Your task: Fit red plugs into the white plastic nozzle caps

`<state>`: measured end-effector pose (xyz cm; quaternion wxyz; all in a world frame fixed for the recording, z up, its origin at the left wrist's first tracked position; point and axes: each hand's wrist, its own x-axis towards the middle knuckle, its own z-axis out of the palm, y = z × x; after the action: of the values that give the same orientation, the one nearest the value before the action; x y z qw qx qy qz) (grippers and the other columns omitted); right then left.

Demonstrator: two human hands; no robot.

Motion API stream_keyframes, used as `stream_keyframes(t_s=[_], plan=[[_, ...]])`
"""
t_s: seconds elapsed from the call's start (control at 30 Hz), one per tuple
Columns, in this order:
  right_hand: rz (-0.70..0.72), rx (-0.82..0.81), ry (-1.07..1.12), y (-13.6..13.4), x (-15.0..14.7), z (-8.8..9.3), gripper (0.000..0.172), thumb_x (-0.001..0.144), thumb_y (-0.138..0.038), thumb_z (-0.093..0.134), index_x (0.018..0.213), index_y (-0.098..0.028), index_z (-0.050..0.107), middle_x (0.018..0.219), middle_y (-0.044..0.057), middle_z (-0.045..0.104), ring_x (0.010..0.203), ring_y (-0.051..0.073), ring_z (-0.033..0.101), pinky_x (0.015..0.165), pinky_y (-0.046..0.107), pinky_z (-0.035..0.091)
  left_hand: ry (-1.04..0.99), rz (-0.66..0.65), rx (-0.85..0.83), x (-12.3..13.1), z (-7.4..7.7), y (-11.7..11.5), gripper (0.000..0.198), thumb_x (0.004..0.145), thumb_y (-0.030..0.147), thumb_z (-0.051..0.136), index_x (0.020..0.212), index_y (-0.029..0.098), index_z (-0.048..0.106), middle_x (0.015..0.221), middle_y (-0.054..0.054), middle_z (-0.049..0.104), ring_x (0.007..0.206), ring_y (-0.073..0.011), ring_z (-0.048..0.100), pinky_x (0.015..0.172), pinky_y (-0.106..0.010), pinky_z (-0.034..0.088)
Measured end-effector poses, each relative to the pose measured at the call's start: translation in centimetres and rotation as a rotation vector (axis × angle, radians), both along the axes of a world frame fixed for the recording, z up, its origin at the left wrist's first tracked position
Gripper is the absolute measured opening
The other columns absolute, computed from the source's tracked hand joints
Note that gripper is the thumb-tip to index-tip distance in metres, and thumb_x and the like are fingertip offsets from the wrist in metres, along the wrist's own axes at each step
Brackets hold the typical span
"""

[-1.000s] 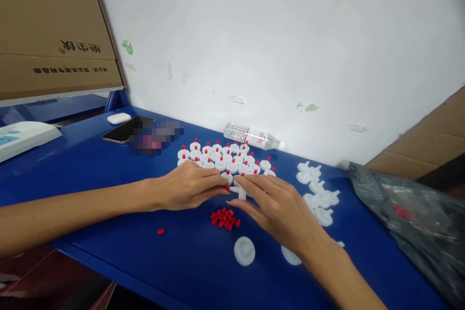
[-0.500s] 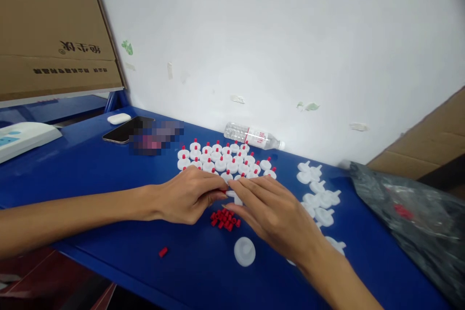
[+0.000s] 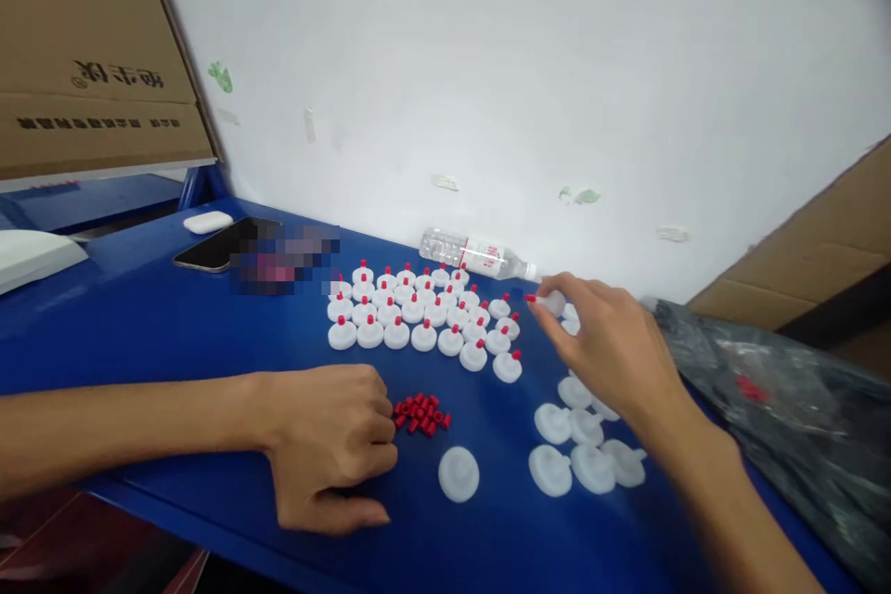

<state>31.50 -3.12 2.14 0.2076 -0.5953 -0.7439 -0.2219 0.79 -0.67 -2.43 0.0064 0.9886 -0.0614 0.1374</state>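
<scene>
The right hand was lifted above the blue counter, its thumb and forefinger pinched on a small white piece fitted with a red cap. The piece lay on its side in that grip. Its long axis ran about level, left to right, and the red-capped end pointed left, towards the rows of finished pieces. It hung just past the right end of those rows, clear of the counter. The pieces in the rows stood upright with their red tips up.

The left hand rested on the counter near its front edge, the fingers curled under into a loose fist. I could not tell whether it held anything. Its knuckles sat just beside a little heap of loose red caps.

Below the right wrist lay a cluster of uncapped white pieces, and one more white disc lay apart from them, near the red heap. A water bottle lay on its side against the wall behind the rows, its cap end to the right. A phone lay flat at the far left, and a dark plastic bag was slumped at the right.
</scene>
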Motion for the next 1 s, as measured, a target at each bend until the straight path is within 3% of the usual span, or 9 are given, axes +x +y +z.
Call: stream_keyframes(t_s=[0.13,0.3,0.4,0.53,0.63,0.73,0.87,0.93,1.0], plan=[[-0.039,-0.078,0.028,0.4,0.5,-0.4,0.013,0.094,-0.035,0.06,0.094,-0.023,0.066,0.095,0.005,0.07,0.087,0.024,0.066,0.068,0.033,0.042,-0.069,0.019,0.096,0.2,0.0,0.4,0.042,0.096,0.023,0.049,0.054,0.02,0.053,0.046,-0.002,0.049,0.041,-0.0162,0.045,0.043,-0.035,0.035],[-0.087,-0.332,0.034,0.6,0.3,-0.8,0.015,0.093,-0.036,0.06,0.089,-0.024,0.069,0.072,-0.001,0.07,0.062,0.019,0.064,0.059,0.031,0.036,-0.155,0.107,0.211,0.6,0.3,1.5,0.046,0.099,0.02,0.048,0.054,0.02,0.052,0.045,0.0,0.049,0.039,-0.0135,0.042,0.041,-0.032,0.031],[-0.088,-0.42,0.045,0.6,0.2,-0.8,0.017,0.095,-0.036,0.059,0.091,-0.025,0.071,0.068,-0.002,0.072,0.062,0.02,0.066,0.059,0.03,0.035,-0.197,0.204,0.244,0.8,0.1,2.3,0.047,0.102,0.021,0.046,0.055,0.019,0.051,0.046,0.001,0.05,0.039,-0.0119,0.041,0.043,-0.032,0.028],[-0.155,-0.288,-0.021,0.3,0.3,-0.4,0.033,0.1,-0.041,0.047,0.082,-0.024,0.069,0.06,0.001,0.067,0.058,0.022,0.062,0.054,0.031,0.028,-0.276,0.365,0.229,0.5,0.3,3.6,0.048,0.105,0.02,0.042,0.057,0.017,0.049,0.046,0.002,0.049,0.039,-0.0095,0.04,0.045,-0.03,0.024],[-0.171,-0.189,0.04,0.0,0.0,0.1,0.038,0.102,-0.044,0.042,0.078,-0.024,0.064,0.058,0.001,0.063,0.053,0.02,0.057,0.053,0.031,0.026,-0.254,0.393,0.161,-0.1,1.2,4.1,0.046,0.103,0.02,0.041,0.058,0.018,0.049,0.047,0.001,0.049,0.041,-0.0104,0.042,0.046,-0.03,0.025],[-0.116,-0.195,0.126,-0.3,-0.7,0.4,0.038,0.101,-0.047,0.043,0.078,-0.025,0.063,0.057,-0.001,0.061,0.05,0.017,0.053,0.055,0.03,0.027,-0.078,0.266,0.109,-0.6,1.7,4.0,0.037,0.097,0.029,0.048,0.061,0.02,0.05,0.052,-0.002,0.053,0.044,-0.0142,0.047,0.047,-0.032,0.031],[0.035,-0.321,0.318,-0.9,-2.0,1.1,0.042,0.1,-0.05,0.045,0.072,-0.024,0.062,0.055,-0.002,0.062,0.049,0.015,0.053,0.056,0.029,0.033,0.052,0.161,0.18,-0.3,1.0,3.4,0.033,0.094,0.027,0.05,0.062,0.02,0.051,0.052,-0.004,0.055,0.044,-0.0173,0.049,0.046,-0.034,0.034],[0.171,-0.498,0.534,-1.4,-2.5,1.7,0.045,0.1,-0.052,0.047,0.069,-0.022,0.06,0.055,-0.002,0.063,0.046,0.013,0.051,0.053,0.027,0.036,0.007,0.156,0.235,0.1,0.4,3.4,0.035,0.096,0.021,0.048,0.061,0.019,0.052,0.05,-0.003,0.054,0.042,-0.0162,0.047,0.046,-0.032,0.034],[0.3,-0.783,0.739,-2.0,-2.8,2.3,0.041,0.097,-0.055,0.052,0.076,-0.021,0.063,0.057,-0.002,0.065,0.042,0.011,0.049,0.047,0.025,0.037,-0.042,0.165,0.276,0.3,0.0,3.6,0.039,0.099,0.019,0.047,0.06,0.019,0.052,0.048,-0.002,0.053,0.04,-0.0151,0.046,0.045,-0.031,0.031]])
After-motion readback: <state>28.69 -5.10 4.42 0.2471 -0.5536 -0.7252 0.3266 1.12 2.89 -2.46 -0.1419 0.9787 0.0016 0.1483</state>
